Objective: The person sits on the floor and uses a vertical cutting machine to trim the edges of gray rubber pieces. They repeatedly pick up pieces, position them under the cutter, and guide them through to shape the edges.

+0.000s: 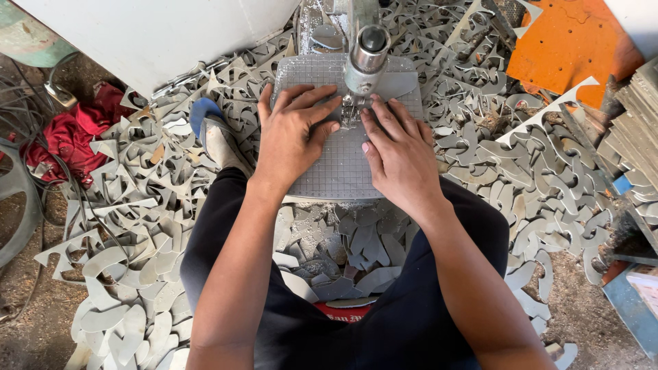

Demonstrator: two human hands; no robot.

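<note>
Fingers [317, 103] of both our hands lie spread flat on the grey sheet [343, 157], mid-worktop under the cutter [365, 58]. We judge cutting underway; next needs steady feeding, fingertips clear.

Grey grid-patterned sheet [343, 164] at centre, pale grey offcuts [137, 205] all around, red cloth [72, 137] at left, orange board [569, 44] upper right.

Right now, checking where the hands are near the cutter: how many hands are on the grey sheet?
2. The left hand lies flat left of the cutter head; the right hand lies flat right of it, both on the grey sheet.
</note>
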